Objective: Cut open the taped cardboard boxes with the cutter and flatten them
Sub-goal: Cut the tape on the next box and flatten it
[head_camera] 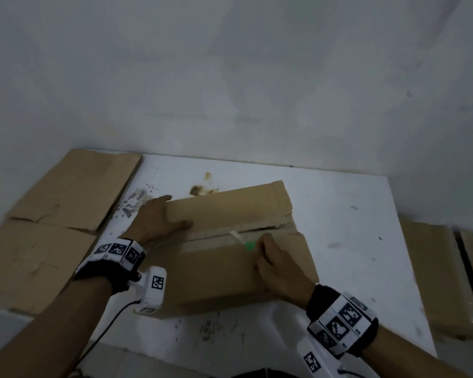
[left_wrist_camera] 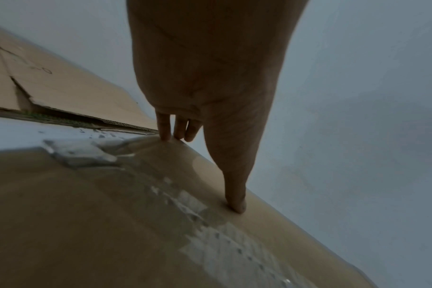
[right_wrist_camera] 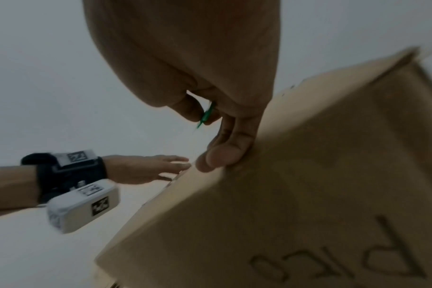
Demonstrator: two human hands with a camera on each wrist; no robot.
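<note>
Two hands work one cardboard box [head_camera: 230, 257] that sits on the white table [head_camera: 352, 214], and everything else is placed from that box. Left of it, flattened cardboard [head_camera: 61, 200] lies on the table's edge. On the box's left end the left hand [head_camera: 159, 222] lies spread, fingers straight over the far corner and thumb pressing the top flap, curled round nothing. Along the middle runs the taped seam [head_camera: 211, 238], already parted toward the right end. There the right hand [head_camera: 279, 266] pinches a small green cutter [head_camera: 249, 245], its blade at the seam. Right of the box, more cardboard [head_camera: 431, 268] rests beyond the table. This box looks light and stiff but hollow, so it would likely slide or dent under pressure; bracing near a corner, clear of the blade's path, seems safest.
</note>
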